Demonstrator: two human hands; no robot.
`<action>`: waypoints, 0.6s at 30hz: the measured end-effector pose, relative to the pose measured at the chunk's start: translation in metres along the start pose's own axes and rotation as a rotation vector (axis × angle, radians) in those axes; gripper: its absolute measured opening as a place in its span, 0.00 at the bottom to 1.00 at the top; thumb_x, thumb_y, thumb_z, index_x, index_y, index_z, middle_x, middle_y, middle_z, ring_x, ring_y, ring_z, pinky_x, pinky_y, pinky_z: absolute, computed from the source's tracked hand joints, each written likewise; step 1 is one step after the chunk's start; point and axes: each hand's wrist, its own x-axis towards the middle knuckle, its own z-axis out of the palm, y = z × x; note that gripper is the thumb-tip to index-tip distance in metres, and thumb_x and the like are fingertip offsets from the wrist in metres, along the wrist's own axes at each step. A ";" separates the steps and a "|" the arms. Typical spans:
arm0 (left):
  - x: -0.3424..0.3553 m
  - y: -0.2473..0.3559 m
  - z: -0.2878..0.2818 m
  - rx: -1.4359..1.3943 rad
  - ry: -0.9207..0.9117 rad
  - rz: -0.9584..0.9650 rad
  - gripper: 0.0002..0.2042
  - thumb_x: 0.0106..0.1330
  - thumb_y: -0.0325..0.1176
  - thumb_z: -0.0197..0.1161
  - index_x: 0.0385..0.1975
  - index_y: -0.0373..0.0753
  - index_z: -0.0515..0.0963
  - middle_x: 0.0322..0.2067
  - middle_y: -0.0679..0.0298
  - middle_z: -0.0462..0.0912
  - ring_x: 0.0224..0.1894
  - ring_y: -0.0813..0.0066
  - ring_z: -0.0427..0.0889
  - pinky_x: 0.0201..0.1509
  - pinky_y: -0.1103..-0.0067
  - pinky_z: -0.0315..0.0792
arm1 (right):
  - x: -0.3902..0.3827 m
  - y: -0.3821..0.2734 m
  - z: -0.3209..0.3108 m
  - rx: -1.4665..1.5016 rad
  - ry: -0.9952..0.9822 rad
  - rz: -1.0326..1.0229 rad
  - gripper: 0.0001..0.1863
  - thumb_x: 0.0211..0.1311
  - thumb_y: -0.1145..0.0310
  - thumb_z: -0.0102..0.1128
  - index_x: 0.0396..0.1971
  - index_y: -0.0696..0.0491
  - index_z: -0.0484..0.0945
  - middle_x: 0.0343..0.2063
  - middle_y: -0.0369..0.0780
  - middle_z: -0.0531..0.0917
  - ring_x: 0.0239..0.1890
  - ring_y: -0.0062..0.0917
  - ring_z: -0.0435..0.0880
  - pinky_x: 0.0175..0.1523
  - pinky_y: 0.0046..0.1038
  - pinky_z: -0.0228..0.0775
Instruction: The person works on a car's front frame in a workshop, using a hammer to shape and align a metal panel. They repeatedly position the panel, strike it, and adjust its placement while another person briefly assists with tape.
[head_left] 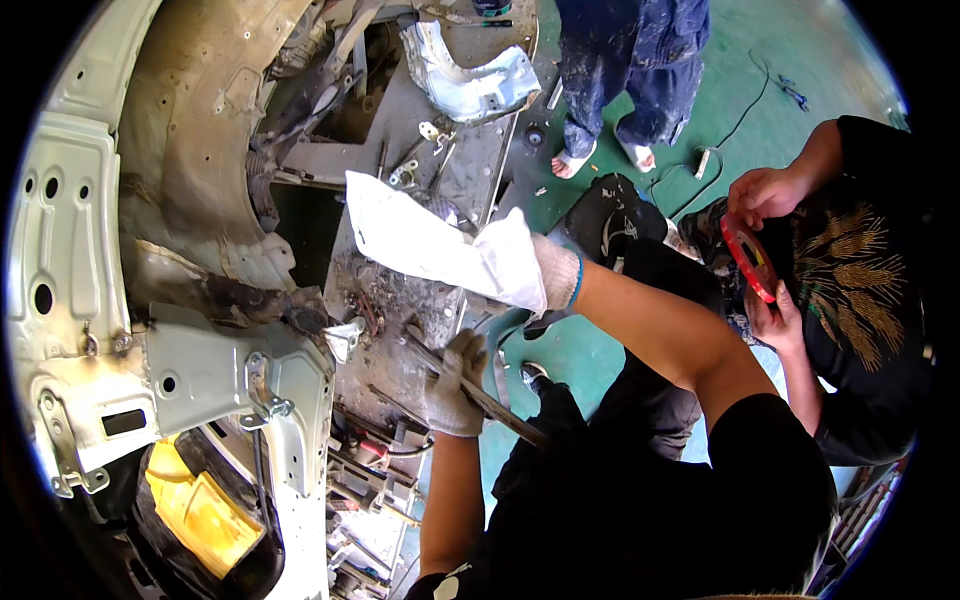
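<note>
My left hand (455, 390), in a pale work glove, is closed round a long grey-brown bar (505, 415). The bar slants from above the worktop down to the right toward my body. My right hand (556, 270), in a pale glove with a blue cuff edge, grips the right end of a long white bent sheet-like piece (415, 230). That piece reaches left over the metal worktop; glare hides whether it is metal, cloth or paper. Part of the right fingers is hidden behind it.
A stripped vehicle body (200, 360) fills the left side. On the dirty worktop (375, 270) lie a curved silver panel (470, 80), brackets and tools. At right a person holds a red tape roll (748, 258). Another person's legs (635, 75) stand beyond, near a floor cable (735, 125).
</note>
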 end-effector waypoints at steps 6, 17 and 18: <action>-0.024 -0.024 -0.017 0.024 0.112 -0.134 0.22 0.76 0.42 0.66 0.62 0.36 0.74 0.55 0.56 0.85 0.56 0.60 0.84 0.61 0.64 0.78 | -0.011 -0.032 0.006 0.166 0.059 -0.084 0.13 0.75 0.64 0.67 0.41 0.61 0.89 0.21 0.34 0.81 0.22 0.14 0.75 0.23 0.22 0.66; -0.024 0.021 0.002 0.019 0.048 0.019 0.19 0.73 0.40 0.70 0.58 0.42 0.75 0.56 0.54 0.83 0.42 0.70 0.84 0.41 0.74 0.81 | -0.018 -0.014 -0.010 0.574 -0.066 0.149 0.18 0.71 0.72 0.65 0.59 0.57 0.81 0.49 0.41 0.89 0.50 0.24 0.88 0.57 0.30 0.81; -0.021 0.029 0.010 0.032 -0.008 0.052 0.21 0.71 0.41 0.72 0.58 0.42 0.75 0.58 0.55 0.82 0.43 0.70 0.84 0.43 0.74 0.81 | -0.019 -0.014 -0.008 0.669 -0.120 0.090 0.16 0.72 0.73 0.62 0.57 0.58 0.81 0.48 0.40 0.89 0.52 0.26 0.88 0.61 0.30 0.80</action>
